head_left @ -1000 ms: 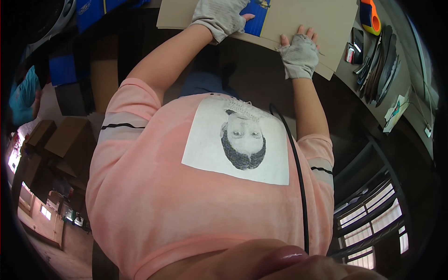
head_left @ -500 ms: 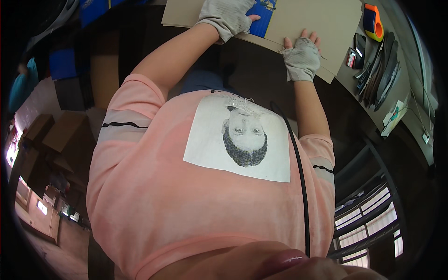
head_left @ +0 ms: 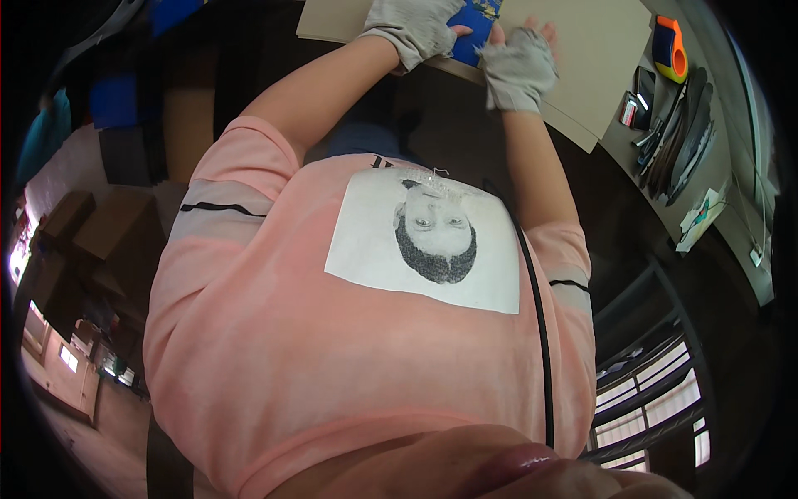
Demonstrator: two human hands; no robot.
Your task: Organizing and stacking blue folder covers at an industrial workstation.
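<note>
A blue printed sheet (head_left: 475, 32) lies on a large grey-beige board (head_left: 586, 58) at the top of the view. My left hand (head_left: 413, 32), in a pale fingerless glove, rests flat over the sheet's left side. Its thumb stretches onto the blue; the other fingers are mostly hidden or cut off by the upper edge. Gloved the same way, my right hand (head_left: 522, 68) is at the sheet's right edge, over the board's near edge. Its fingers are apart and point away from me, with nothing held in them.
Right of the board are an orange-and-blue tape dispenser (head_left: 670, 48), a dark phone-like object (head_left: 644, 93) and a stack of dark curved pieces (head_left: 683, 137). A dark metal chair frame (head_left: 665, 333) stands at lower right. Cardboard boxes (head_left: 116, 229) are piled at left.
My right hand has moved left across the board, up to the blue sheet's right edge. The left hand stays on the sheet. The whole view has shifted slightly.
</note>
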